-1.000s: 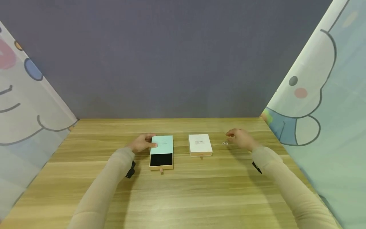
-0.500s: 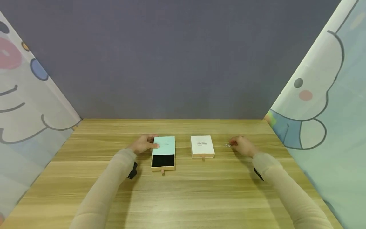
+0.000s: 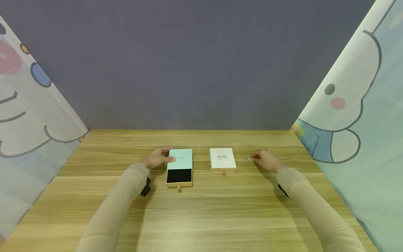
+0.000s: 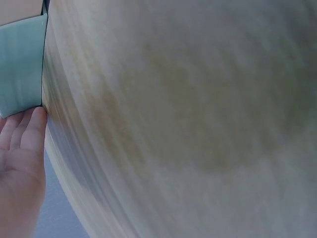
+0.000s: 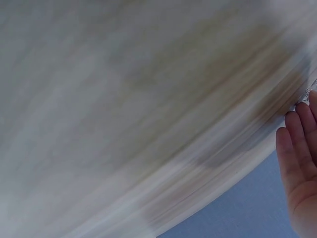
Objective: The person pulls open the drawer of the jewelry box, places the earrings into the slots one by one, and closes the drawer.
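Note:
A mint-green sleeve box (image 3: 179, 159) lies on the wooden table (image 3: 201, 217). Its tan drawer (image 3: 179, 176) is pulled out toward me and shows a black lining. My left hand (image 3: 164, 156) grips the sleeve's left edge, thumb on top. In the left wrist view the fingers (image 4: 29, 131) lie against the mint box (image 4: 20, 64). A shut white box (image 3: 222, 159) sits to the right. Beyond it lie two tiny shiny pieces (image 3: 250, 159). My right hand (image 3: 256, 158) rests low on the table, fingertips touching them. The right wrist view shows straight fingers (image 5: 297, 148) by a shiny piece (image 5: 309, 94).
A grey wall (image 3: 189, 63) stands behind the table's far edge. Cartoon-printed curtains hang on the left (image 3: 28, 115) and on the right (image 3: 355, 105). Bare wood stretches between the boxes and me.
My right hand came down from above the table to the shiny pieces and stayed there. The left hand kept its hold on the mint box.

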Demonstrator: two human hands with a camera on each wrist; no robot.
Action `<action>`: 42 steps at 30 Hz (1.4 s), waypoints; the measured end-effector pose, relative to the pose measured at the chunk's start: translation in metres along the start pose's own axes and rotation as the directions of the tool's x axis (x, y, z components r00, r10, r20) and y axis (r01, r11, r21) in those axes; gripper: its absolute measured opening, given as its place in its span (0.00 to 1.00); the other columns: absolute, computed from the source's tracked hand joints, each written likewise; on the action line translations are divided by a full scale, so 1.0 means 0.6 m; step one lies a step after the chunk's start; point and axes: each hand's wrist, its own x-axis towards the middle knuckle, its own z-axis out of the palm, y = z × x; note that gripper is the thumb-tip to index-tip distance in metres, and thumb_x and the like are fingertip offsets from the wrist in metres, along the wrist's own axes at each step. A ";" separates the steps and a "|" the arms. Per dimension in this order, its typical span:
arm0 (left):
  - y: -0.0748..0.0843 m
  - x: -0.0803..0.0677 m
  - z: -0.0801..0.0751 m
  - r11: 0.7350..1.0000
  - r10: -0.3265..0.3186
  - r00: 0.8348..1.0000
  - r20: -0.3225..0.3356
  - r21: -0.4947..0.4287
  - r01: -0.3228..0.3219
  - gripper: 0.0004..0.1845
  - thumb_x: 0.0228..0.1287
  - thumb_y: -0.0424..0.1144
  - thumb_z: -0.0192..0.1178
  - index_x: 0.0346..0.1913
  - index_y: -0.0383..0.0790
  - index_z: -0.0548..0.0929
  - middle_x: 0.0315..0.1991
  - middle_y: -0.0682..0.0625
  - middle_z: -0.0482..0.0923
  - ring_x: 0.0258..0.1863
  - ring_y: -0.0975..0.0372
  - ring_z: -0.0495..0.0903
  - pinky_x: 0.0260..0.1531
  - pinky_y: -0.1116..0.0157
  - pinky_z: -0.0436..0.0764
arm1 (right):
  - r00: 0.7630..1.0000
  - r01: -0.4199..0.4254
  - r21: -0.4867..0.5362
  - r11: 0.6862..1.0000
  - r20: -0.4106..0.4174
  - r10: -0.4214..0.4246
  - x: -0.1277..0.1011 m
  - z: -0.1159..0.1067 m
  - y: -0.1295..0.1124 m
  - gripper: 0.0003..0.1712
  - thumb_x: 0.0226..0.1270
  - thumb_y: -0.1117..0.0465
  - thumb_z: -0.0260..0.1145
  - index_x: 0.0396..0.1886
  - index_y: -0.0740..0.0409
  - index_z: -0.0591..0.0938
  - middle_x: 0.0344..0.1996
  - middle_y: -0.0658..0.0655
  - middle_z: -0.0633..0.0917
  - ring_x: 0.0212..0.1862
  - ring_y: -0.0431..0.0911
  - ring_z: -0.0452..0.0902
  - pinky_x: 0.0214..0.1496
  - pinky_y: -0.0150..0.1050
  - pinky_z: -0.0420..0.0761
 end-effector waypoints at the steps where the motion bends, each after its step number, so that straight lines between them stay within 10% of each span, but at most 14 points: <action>1: 0.000 0.000 0.000 1.000 -0.001 1.000 0.001 -0.003 0.001 0.38 0.58 0.45 0.63 0.68 0.37 0.59 0.69 0.37 0.54 0.67 0.44 0.55 0.63 0.47 0.62 | 1.000 0.002 -0.007 1.000 -0.002 -0.002 0.001 0.001 0.000 0.10 0.60 0.68 0.62 0.40 0.67 0.83 0.36 0.63 0.85 0.38 0.52 0.80 0.41 0.47 0.80; 42: 0.010 0.007 0.011 1.000 0.003 1.000 0.019 -0.010 -0.002 0.38 0.60 0.43 0.61 0.69 0.34 0.57 0.68 0.34 0.53 0.67 0.42 0.54 0.63 0.46 0.61 | 0.998 -0.018 -0.053 0.998 -0.063 0.015 -0.010 -0.004 -0.005 0.07 0.59 0.69 0.62 0.35 0.66 0.84 0.35 0.64 0.85 0.38 0.53 0.81 0.40 0.46 0.81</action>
